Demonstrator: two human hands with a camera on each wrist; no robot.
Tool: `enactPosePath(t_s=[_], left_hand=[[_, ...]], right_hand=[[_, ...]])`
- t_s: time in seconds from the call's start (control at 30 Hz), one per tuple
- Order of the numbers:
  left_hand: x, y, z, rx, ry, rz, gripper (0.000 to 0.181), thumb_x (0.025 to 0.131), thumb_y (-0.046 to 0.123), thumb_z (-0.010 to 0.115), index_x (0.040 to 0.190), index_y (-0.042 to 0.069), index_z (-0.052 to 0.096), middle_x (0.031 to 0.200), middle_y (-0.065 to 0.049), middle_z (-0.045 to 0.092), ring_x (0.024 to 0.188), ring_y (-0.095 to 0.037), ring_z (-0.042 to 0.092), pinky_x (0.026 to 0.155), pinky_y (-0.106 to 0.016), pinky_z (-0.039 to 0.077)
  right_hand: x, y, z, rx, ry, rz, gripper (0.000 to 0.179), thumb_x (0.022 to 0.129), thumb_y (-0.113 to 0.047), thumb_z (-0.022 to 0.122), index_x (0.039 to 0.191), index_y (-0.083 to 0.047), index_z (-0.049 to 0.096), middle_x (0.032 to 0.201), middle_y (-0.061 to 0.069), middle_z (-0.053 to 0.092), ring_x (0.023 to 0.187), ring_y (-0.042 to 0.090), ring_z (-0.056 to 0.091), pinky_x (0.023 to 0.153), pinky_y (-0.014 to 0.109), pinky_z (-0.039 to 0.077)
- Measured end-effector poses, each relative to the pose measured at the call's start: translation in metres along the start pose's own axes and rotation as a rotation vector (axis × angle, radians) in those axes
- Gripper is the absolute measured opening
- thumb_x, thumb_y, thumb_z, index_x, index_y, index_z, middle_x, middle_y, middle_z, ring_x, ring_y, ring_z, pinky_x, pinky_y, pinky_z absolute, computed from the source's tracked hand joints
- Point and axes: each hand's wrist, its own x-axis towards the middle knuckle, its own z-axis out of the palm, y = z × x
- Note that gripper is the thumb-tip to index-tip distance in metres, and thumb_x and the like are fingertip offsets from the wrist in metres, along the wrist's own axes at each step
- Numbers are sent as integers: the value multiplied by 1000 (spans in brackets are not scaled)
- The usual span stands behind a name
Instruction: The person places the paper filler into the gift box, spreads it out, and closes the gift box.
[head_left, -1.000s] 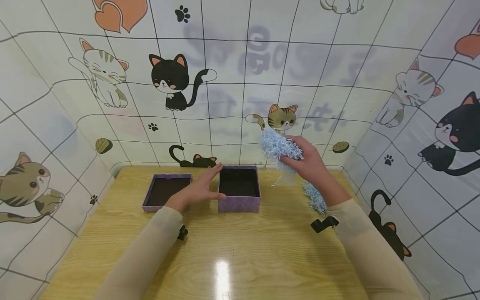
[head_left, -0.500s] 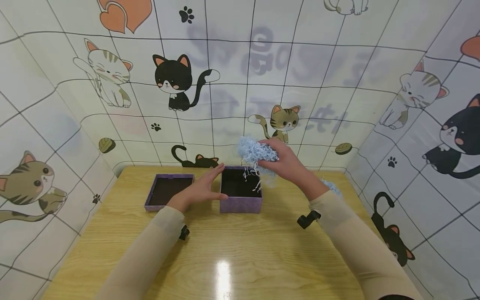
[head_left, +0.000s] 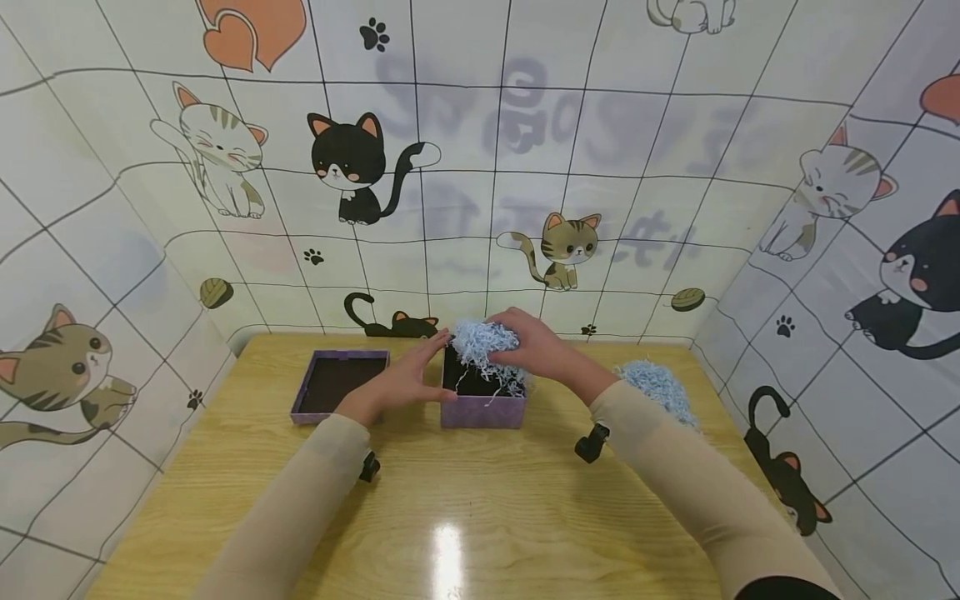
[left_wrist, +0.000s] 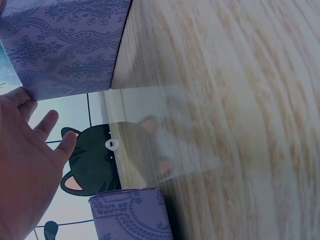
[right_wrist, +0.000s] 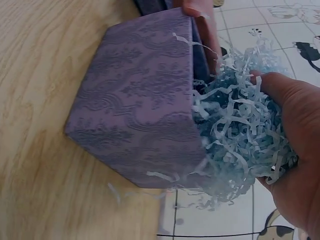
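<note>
My right hand [head_left: 542, 352] grips a tuft of light blue shredded paper [head_left: 480, 340] at the mouth of a purple patterned box [head_left: 483, 413] with a dark inside. In the right wrist view, the shredded paper [right_wrist: 240, 125] bulges over the box's edge and loose strands hang down its outside. Along the box's left side lies my left hand [head_left: 401, 382], its thumb at the near corner and extended fingers at the far corner. Fingers of the left hand [left_wrist: 22, 155] spread beside the box [left_wrist: 65, 45] in the left wrist view.
Left of the box lies a shallow purple lid [head_left: 341, 383], its dark inside facing up. A second heap of blue shredded paper [head_left: 658, 388] sits on the wooden table [head_left: 465, 517] at the right, partly behind the right forearm. Cat-printed cloth walls [head_left: 457, 192] enclose the table.
My right hand has carried the shredded paper leftward and down, from beside the box to its opening. My left hand has stayed at the box's left side.
</note>
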Motion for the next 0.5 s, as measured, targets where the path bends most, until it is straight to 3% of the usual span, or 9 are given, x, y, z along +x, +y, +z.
enactPosePath(t_s=[0.27, 0.5], left_hand=[[0, 0, 1, -6, -7, -32, 125, 90, 66, 86, 180, 24, 11, 186, 5, 7, 170, -32, 12, 132, -66, 19], [0, -1, -1, 11, -12, -9, 122, 91, 68, 83, 180, 23, 13, 187, -5, 7, 170, -34, 12, 130, -70, 20]], right_hand=[[8, 8, 22, -71, -100, 1, 62, 101, -29, 85, 155, -9, 61, 139, 7, 62, 123, 24, 63, 105, 49, 56], [17, 5, 38, -162, -190, 57, 70, 101, -36, 86, 160, -10, 57, 155, 11, 58, 140, 30, 59, 114, 51, 51]])
